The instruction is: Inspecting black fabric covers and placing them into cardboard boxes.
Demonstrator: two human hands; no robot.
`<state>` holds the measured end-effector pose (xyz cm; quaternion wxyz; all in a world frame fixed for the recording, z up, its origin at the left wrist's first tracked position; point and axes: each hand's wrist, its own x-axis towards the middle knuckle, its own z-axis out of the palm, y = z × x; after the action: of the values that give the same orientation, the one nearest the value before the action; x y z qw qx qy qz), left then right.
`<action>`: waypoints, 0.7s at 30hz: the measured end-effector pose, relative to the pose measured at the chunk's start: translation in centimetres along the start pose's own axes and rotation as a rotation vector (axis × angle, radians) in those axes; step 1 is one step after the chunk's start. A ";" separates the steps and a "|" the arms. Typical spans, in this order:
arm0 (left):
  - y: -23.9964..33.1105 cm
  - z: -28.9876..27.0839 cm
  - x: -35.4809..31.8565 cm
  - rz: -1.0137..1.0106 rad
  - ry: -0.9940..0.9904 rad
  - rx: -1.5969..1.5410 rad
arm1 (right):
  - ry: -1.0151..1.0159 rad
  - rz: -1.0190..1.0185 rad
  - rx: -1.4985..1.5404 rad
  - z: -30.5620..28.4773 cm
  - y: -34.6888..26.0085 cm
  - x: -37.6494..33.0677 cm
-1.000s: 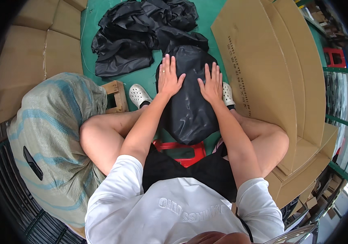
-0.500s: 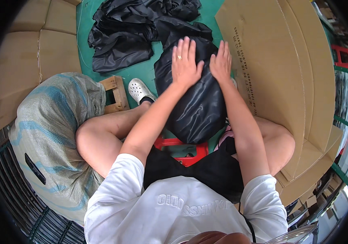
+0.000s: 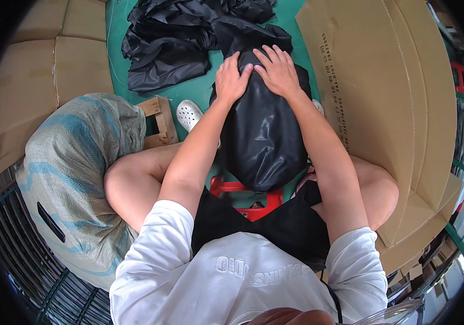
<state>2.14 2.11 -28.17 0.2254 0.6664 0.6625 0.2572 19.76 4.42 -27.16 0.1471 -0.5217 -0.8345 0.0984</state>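
Observation:
A plump, shiny black fabric bundle (image 3: 264, 138) stands upright between my legs, its surface creased. My left hand (image 3: 233, 82) presses on its upper left side, thumb apart from the fingers. On the upper right side lies my right hand (image 3: 279, 73), palm down with the fingers spread. The two thumbs come close together near the top. What fills the bundle is hidden. Beyond my hands, a loose piece of black fabric (image 3: 248, 35) reaches up to the bundle's far end.
A heap of black fabric (image 3: 169, 57) lies on the green floor (image 3: 117, 65). A red plastic stool (image 3: 270, 205) shows below the bundle. Large cardboard sheets (image 3: 373, 108) stand at the right, cardboard boxes (image 3: 83, 65) at the left. A woven sack (image 3: 80, 179) and wooden frame (image 3: 162, 122) sit left.
My hands have shifted on the bundle: the left moved left, and the right moved inward to the left with its fingers more spread. The bundle's folds have changed.

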 end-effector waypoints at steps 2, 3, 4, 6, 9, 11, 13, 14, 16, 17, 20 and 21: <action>-1.5 0.4 0.0 -0.119 -0.026 -0.109 | -0.005 0.002 -0.025 0.1 -0.1 0.0; -2.8 0.8 -0.3 -0.320 -0.042 -0.328 | 0.008 -0.010 -0.042 0.1 -0.1 0.1; -4.1 1.2 -0.7 -0.521 -0.057 -0.548 | 0.022 -0.022 -0.061 0.2 -0.1 0.1; -7.3 1.9 -1.8 -0.722 -0.067 -0.764 | 0.036 -0.026 -0.051 0.5 -0.5 0.3; -9.6 2.2 -3.7 -0.862 -0.206 -0.935 | 0.081 -0.030 -0.031 0.5 -0.3 0.0; -9.5 2.6 -4.5 -0.783 -0.079 -0.928 | 0.116 -0.033 -0.014 0.4 -0.3 -0.2; -9.0 2.9 -5.0 -0.666 0.167 -0.871 | 0.219 0.087 0.071 0.4 -0.5 -0.5; -9.7 2.9 -5.2 -0.668 0.174 -0.870 | 0.219 0.081 0.075 0.5 -0.9 -0.5; -11.2 3.0 -5.5 -0.684 0.093 -0.833 | 0.348 0.245 0.075 0.6 -1.6 -0.8; -11.3 3.2 -5.5 -0.688 0.092 -0.836 | 0.353 0.271 0.066 0.7 -1.7 -1.0; -11.8 4.3 -5.4 -0.741 0.146 -0.904 | 0.308 0.332 -0.044 1.1 -1.5 -1.0; -12.2 4.7 -5.6 -0.776 0.114 -0.931 | 0.290 0.362 -0.097 1.2 -1.4 -0.9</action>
<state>-4.12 -3.02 -39.81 0.5346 0.1930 0.6861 0.4541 18.53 2.98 -27.93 0.2200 -0.6780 -0.7014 0.0072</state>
